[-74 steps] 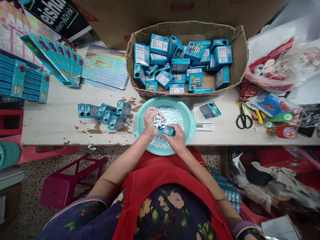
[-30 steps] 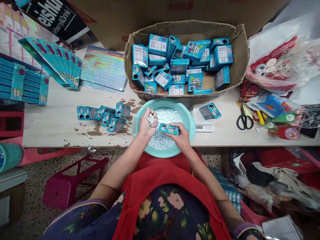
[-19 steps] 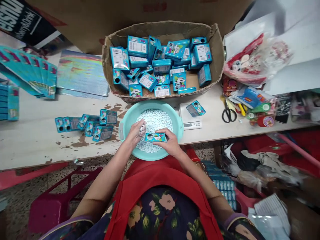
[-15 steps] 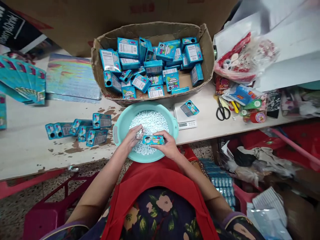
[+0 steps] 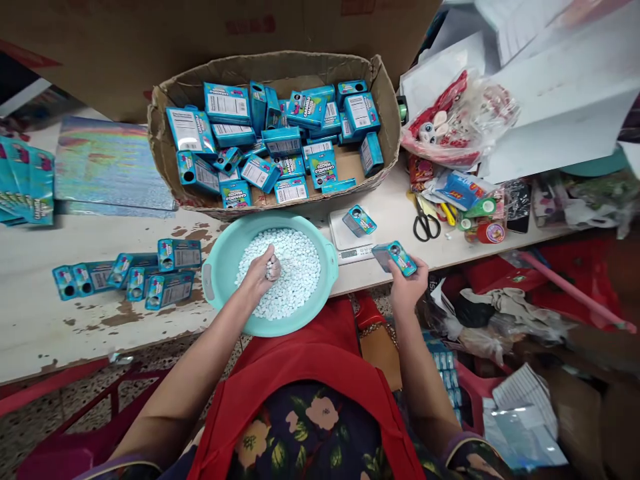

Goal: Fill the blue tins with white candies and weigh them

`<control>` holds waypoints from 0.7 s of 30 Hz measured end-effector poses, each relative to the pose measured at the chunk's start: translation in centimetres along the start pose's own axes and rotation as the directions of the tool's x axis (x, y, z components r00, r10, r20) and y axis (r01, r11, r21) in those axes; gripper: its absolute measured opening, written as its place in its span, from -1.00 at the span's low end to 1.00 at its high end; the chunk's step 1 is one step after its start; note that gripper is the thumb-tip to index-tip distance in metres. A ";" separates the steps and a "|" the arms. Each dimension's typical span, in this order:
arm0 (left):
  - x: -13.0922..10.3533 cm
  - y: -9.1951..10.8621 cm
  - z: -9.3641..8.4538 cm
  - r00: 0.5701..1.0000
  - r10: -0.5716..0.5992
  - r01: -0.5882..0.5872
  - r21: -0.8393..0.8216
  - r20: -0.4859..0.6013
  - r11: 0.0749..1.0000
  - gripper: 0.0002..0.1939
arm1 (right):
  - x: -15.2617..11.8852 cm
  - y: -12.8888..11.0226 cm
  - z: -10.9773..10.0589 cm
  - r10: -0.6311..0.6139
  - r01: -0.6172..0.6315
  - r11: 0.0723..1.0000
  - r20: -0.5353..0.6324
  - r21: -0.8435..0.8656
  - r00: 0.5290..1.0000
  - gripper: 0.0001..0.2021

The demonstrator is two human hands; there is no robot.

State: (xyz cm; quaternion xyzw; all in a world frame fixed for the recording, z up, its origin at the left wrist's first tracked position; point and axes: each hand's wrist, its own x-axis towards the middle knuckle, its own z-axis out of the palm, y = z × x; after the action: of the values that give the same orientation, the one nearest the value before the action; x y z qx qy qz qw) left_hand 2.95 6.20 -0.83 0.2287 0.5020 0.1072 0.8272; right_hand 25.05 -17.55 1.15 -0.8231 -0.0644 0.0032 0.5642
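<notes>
My left hand (image 5: 261, 272) is closed around some white candies (image 5: 273, 268), over the teal basin (image 5: 215, 253) of white candies. To the right of the basin, my right hand (image 5: 409, 287) grips a small blue box (image 5: 400, 259) beside the white scale (image 5: 345, 235). Another blue box (image 5: 359, 221) rests on the scale's plate. The large cardboard box (image 5: 387, 120) behind the basin holds several blue boxes (image 5: 227, 103). More small blue boxes (image 5: 173, 289) stand in a group on the table left of the basin.
Black scissors (image 5: 426, 225) lie right of the scale, near wrappers and a plastic bag (image 5: 465, 127) of red and white items. Shiny sheets (image 5: 113, 163) and flat blue cartons (image 5: 40, 180) are at the left. A pink stool (image 5: 75, 443) stands below the table (image 5: 30, 327).
My right hand has moved right with its blue box, from over the basin to beside the scale. My left hand stays over the candies. The whole view has shifted somewhat.
</notes>
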 end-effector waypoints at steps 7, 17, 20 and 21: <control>0.5 -0.1 0.3 1.000 -0.002 0.000 -0.102 -0.022 0.995 -0.61 | 4.0 6.2 1.5 -0.010 -0.001 0.995 -0.107 -0.100 0.994 -0.43; 0.4 -0.1 0.2 0.998 -0.012 -0.001 -0.183 -0.068 0.983 -0.54 | 2.3 0.2 6.5 -0.387 0.423 0.877 0.188 -0.227 0.903 -0.32; -0.5 0.5 1.2 0.998 -0.009 -0.006 -0.212 -0.070 0.977 -0.53 | 2.5 -2.3 9.1 -0.316 0.356 0.928 0.271 -0.112 0.909 -0.55; -1.2 0.9 1.7 0.998 0.011 -0.026 -0.225 -0.065 0.974 -0.52 | 2.2 -3.4 9.4 -0.331 0.368 0.926 0.290 -0.082 0.898 -0.59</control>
State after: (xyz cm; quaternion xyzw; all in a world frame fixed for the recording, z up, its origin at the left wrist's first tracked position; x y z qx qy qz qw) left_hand 3.96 6.07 1.21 0.1342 0.5103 0.1785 0.8305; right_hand 26.17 -7.39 1.04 -0.8260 -0.2878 0.0097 0.4846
